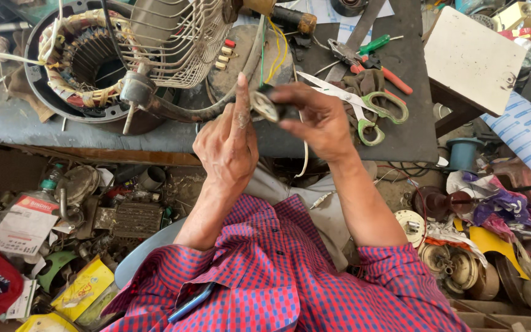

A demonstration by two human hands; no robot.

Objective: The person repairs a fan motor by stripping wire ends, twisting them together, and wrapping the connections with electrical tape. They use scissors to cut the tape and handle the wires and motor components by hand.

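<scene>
Both hands meet above the bench (pixel 401 132) edge: right hand (pixel 314 120) fingers clamp a small dark part (pixel 271 107), left hand (pixel 228 144) index finger extended against it, beside green-handled scissors (pixel 370 110).

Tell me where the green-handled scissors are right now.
In the head view, the green-handled scissors lie on the dark bench top, just right of the right hand, below the red-handled pliers.
</scene>
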